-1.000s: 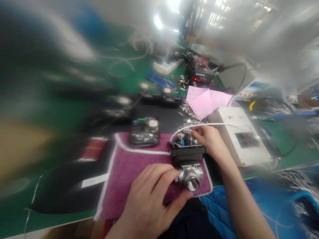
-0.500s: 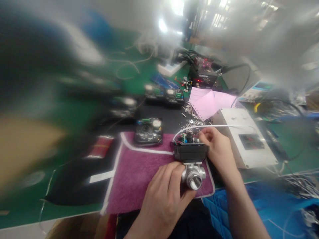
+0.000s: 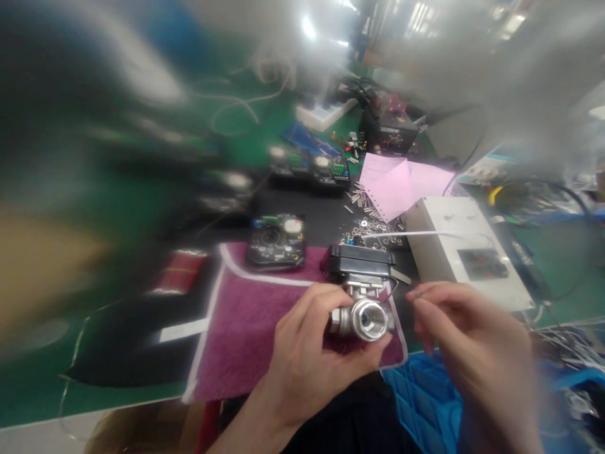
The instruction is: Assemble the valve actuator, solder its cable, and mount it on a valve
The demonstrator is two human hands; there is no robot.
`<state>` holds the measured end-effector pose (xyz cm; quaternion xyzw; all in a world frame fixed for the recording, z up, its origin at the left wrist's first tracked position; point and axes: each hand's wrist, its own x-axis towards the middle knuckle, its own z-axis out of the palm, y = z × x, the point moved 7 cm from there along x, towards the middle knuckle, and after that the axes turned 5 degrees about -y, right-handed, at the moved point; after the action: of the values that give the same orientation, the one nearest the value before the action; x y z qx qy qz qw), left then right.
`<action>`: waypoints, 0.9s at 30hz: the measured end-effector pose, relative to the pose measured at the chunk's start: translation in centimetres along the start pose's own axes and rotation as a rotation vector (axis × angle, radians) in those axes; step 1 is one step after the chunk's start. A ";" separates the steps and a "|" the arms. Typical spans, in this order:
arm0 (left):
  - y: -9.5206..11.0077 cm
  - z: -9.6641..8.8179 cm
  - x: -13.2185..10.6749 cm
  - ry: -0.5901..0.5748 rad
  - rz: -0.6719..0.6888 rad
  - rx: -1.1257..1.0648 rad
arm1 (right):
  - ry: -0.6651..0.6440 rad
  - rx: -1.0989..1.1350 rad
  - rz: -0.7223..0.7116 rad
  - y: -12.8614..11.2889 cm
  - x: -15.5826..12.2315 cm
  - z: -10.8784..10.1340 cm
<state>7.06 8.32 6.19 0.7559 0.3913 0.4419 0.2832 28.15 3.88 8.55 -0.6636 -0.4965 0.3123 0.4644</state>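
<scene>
My left hand (image 3: 316,350) grips a silver metal valve body (image 3: 363,318) with an open threaded port facing me. A black actuator housing (image 3: 362,261) sits on top of the valve. The assembly is held just above a purple towel (image 3: 255,328). My right hand (image 3: 467,340) hovers to the right of the valve, blurred, with thumb and fingertips pinched together near a thin wire (image 3: 394,287) that hangs off the housing. A white cable (image 3: 411,234) runs from the housing to the right.
A black round circuit module (image 3: 276,241) lies at the towel's far edge. A white box (image 3: 460,249) stands to the right, pink papers (image 3: 401,183) and several loose screws (image 3: 366,217) behind. More boards, cables and a black device (image 3: 392,135) crowd the back. The left side is blurred.
My left hand has tilted the valve up, so its port faces me. My right hand left the top of the housing and drew back towards me on the right.
</scene>
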 end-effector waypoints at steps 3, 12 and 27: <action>-0.1 -0.1 -0.1 -0.014 -0.005 -0.010 | -0.058 0.115 0.026 0.5 0.3 0.8; -0.3 -0.1 -0.3 -0.021 -0.005 -0.016 | -0.139 -0.161 -0.181 -0.9 0.4 1.9; -1.2 0.0 -0.8 -0.041 -0.080 -0.050 | -0.321 -0.250 -0.161 -0.9 2.2 2.5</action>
<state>6.42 8.33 4.92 0.7411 0.4045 0.4243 0.3273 26.28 6.83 8.53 -0.6158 -0.6505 0.3118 0.3169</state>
